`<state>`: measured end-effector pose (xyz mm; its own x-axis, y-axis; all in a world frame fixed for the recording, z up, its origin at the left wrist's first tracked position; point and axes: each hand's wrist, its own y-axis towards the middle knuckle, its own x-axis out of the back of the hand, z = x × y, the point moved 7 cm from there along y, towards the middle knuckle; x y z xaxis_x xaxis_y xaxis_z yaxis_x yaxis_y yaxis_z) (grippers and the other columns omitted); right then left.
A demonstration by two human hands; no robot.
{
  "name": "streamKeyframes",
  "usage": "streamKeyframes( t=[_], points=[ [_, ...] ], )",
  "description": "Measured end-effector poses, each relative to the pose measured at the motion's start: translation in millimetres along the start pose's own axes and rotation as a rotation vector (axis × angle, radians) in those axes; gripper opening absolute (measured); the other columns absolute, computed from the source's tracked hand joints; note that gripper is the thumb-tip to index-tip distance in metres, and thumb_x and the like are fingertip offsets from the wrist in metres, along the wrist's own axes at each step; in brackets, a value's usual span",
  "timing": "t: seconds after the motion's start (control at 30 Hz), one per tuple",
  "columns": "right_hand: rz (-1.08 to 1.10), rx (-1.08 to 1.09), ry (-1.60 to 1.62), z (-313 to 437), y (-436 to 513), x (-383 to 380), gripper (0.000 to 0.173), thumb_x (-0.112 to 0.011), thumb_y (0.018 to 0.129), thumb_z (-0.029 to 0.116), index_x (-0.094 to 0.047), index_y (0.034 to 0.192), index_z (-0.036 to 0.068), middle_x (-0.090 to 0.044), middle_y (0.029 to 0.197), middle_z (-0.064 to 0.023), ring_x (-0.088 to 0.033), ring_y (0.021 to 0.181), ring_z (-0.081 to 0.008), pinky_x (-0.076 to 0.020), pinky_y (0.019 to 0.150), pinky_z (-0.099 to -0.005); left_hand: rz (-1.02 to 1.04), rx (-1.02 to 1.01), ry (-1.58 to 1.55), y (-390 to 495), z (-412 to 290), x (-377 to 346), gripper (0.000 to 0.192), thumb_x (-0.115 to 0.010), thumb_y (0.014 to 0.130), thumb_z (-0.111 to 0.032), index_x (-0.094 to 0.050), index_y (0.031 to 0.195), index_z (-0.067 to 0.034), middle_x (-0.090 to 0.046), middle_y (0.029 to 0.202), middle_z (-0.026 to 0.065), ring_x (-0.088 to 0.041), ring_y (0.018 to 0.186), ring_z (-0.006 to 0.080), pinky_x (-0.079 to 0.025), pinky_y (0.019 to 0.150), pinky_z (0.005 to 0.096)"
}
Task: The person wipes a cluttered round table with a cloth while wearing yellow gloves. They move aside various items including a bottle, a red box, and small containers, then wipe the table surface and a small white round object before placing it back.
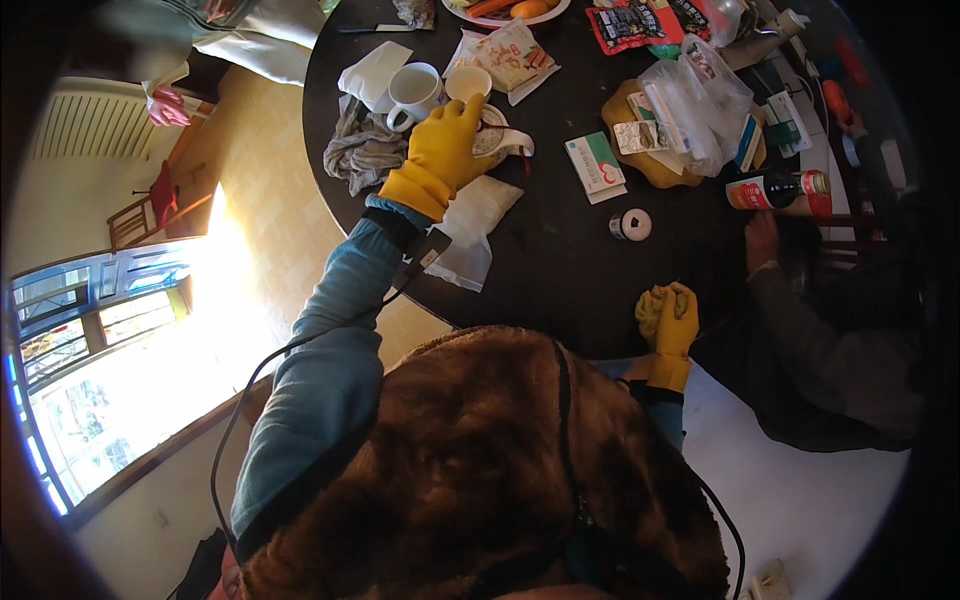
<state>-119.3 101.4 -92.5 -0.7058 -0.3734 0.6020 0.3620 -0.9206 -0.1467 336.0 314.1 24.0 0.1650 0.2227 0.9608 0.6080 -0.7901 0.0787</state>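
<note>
My left hand [442,146], in a yellow rubber glove, reaches across the round table. Its thumb and fingers lie around a small white ceramic teapot [514,140] with a patterned lid; the glove hides the near side of the pot. Just beyond the fingers stand a white mug [415,88] and a cream-coloured cup [469,82]. A crumpled grey cloth [361,148] is left of the wrist, and a clear bag of white contents [480,217] lies below it. At the table's near edge my right hand [675,319], also gloved in yellow, is closed on a crumpled yellow-green cloth [649,309].
The dark table [555,255] carries a medicine box [595,166], a small round jar [630,224], a dark glass bottle [776,189] and plastic bags [694,112]. A co-worker's hand [762,241] is at the right edge; another person's pink-gloved hand [168,106] shows upper left. A black cable [300,341] crosses my left sleeve.
</note>
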Motion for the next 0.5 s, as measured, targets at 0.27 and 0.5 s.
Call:
streamKeyframes(
  t=[0.27,0.5],
  points=[
    [-0.007,-0.014,0.014,-2.1,-0.6,0.1,0.024,-0.067,0.102,0.024,-0.070,0.118,0.006,-0.075,0.115,-0.0124,-0.072,0.106,-0.0247,-0.0552,0.095,-0.0353,-0.120,-0.033,0.053,-6.9,14.8,-1.5,0.087,-0.087,0.074,-0.046,-0.053,0.145,-0.009,-0.066,0.123,0.0163,-0.066,0.113,0.0390,-0.057,0.089,0.0462],
    [-0.027,0.075,-0.078,7.0,0.7,2.0,0.025,-0.068,0.101,0.025,-0.070,0.119,0.006,-0.075,0.115,-0.0115,-0.072,0.107,-0.0253,-0.0555,0.095,-0.0354,-0.170,-0.061,0.068,-13.3,21.9,5.6,0.091,-0.087,0.074,-0.049,-0.053,0.147,-0.007,-0.067,0.128,0.0185,-0.066,0.116,0.0394,-0.057,0.094,0.0452]
  ],
)
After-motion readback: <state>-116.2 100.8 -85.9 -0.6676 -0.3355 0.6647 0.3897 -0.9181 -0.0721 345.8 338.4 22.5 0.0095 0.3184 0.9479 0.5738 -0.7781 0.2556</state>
